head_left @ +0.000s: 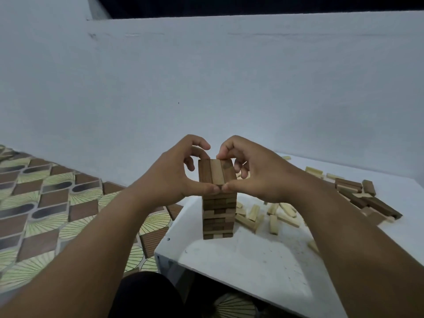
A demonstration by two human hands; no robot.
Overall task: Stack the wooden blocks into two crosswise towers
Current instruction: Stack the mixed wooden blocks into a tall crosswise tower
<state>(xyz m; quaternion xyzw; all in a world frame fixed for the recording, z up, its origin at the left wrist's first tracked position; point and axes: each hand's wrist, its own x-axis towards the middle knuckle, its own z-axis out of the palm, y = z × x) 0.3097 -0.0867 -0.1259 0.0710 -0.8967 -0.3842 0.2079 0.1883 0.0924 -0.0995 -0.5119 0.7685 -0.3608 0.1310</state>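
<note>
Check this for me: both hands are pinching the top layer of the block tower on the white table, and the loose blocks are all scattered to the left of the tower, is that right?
Not quite. The head view shows the loose blocks scattered to the right of the tower, not the left. The rest holds: the left hand and right hand both pinch its top layer on the white table.

The far side of the tower's (219,203) top layer is covered by the fingers of the left hand (181,171) and the right hand (254,171), so the grip there cannot be made out. The tower's back faces are turned away. Pale loose blocks (254,216) toward the counter's (252,260) far edge are partly screened by the right forearm, and their number cannot be told. The dark blocks (367,200) near the right edge are heaped and blurred. The counter's right side and near corner are cut off by the picture's edge. Both arms are cut off at the bottom edge.
</note>
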